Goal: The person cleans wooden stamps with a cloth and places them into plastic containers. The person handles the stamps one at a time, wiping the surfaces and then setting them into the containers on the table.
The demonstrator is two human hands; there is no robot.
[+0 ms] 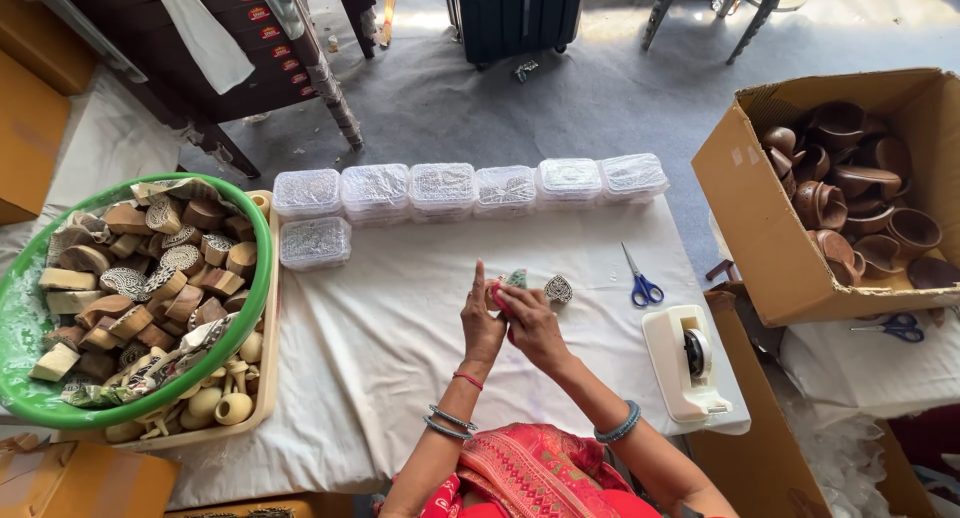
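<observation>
Head view: both hands, left and right, pinch a small, mostly hidden block.

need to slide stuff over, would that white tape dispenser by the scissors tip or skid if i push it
The white tape dispenser looks unlikely to tip: its base is long and low on the cloth-covered table. It probably drags rather than glides, since the white cloth may bunch under it. It seems heavy for its size, judging by its chunky body. Mind the blue scissors just beyond it.
</observation>
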